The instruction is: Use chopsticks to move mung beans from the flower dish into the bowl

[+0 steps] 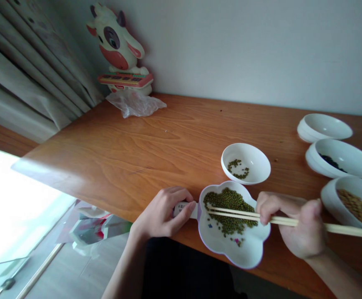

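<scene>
A flower-shaped white dish with a purple rim stands at the table's front edge, holding many mung beans. My left hand is closed around the dish's short handle. With my right hand I grip a pair of light wooden chopsticks; their tips lie among the beans on the dish's left side. Whether a bean is pinched between the tips I cannot tell. Just behind the dish sits a round white bowl with a few mung beans in its bottom.
On the right stand three white bowls: the rear one, a middle one with dark beans, and a front one with tan beans. A cow-shaped toy keyboard and a plastic bag occupy the wooden table's back left.
</scene>
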### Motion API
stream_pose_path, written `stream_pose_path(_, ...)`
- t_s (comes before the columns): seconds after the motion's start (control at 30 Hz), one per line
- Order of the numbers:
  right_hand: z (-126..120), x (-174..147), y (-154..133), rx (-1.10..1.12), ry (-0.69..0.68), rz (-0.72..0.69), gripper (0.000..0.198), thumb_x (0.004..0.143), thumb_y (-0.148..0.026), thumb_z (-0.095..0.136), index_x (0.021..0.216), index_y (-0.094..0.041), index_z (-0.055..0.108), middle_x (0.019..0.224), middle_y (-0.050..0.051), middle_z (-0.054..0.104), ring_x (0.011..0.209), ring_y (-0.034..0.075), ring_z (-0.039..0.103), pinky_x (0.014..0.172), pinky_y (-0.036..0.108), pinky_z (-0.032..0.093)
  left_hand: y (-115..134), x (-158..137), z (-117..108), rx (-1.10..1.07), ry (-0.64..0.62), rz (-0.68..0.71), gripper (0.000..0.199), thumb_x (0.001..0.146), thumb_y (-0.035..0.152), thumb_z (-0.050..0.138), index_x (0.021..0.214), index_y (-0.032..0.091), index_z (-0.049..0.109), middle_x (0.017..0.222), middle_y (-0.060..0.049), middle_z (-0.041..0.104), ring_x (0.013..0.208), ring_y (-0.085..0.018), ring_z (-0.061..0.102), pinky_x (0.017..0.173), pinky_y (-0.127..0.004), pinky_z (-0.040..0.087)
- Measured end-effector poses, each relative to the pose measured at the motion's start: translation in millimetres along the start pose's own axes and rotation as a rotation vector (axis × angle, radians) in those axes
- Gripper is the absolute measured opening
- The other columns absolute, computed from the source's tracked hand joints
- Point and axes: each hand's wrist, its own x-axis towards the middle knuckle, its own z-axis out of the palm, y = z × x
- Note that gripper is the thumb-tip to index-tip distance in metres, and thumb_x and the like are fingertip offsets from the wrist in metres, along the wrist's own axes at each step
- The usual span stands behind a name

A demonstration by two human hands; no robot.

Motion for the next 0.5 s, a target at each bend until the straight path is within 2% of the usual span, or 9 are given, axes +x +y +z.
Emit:
stream_pose_path(0.23, -6.1, -0.4, -1.9, 0.052, -0.004, 0.016, 0.081, 0.105, -0.073, 0.023, 0.070, -0.023, 0.077, 0.057, 0.007, 0.064, 0.055, 0.022, 0.057, 0.054, 0.036, 0.045, 1.4, 0.3, -0.8, -0.005, -0.006, -0.015, 0.024, 0.106, 0.033, 0.052, 0.093, 0.018, 0.065, 0.089, -0.004, 0.068, 0.078, -0.016, 0.062, 0.071, -0.028, 0.046)
stream_pose_path(0.33, -9.2, 0.7, -7.0, 0.079, 0.039, 0.017, 0.084, 0.104, -0.076, 0.021, 0.072, -0.024, 0.079, 0.055, 0.006, 0.062, 0.054, 0.021, 0.056, 0.053, 0.038, 0.044, 1.7, 0.5, -0.7, -0.010, -0.011, -0.021, 0.024, 0.106, 0.033, 0.051, 0.094, 0.018, 0.065, 0.090, -0.004, 0.069, 0.079, -0.016, 0.062, 0.072, -0.029, 0.046)
stream_pose_path(0.47, -33.4, 0.2, -4.0, 0.098, 0.134, -0.053, 0.086, 0.105, -0.073, 0.018, 0.075, -0.025, 0.083, 0.053, 0.008, 0.062, 0.053, 0.022, 0.054, 0.058, 0.043, 0.042, 0.5, 1.0, -0.3, -0.012, -0.013, -0.009, 0.023, 0.106, 0.032, 0.051, 0.093, 0.019, 0.064, 0.090, -0.003, 0.068, 0.079, -0.016, 0.061, 0.073, -0.029, 0.045)
stream_pose_path(0.5, -43.8, -1.2, -0.3, 0.070, 0.166, -0.081, 0.091, 0.102, -0.078, 0.017, 0.071, -0.024, 0.083, 0.053, 0.009, 0.063, 0.052, 0.023, 0.054, 0.059, 0.044, 0.041, 0.0, 1.1, -0.3, -0.014, -0.011, -0.004, 0.022, 0.106, 0.032, 0.051, 0.093, 0.019, 0.063, 0.089, -0.003, 0.068, 0.079, -0.016, 0.061, 0.072, -0.029, 0.045)
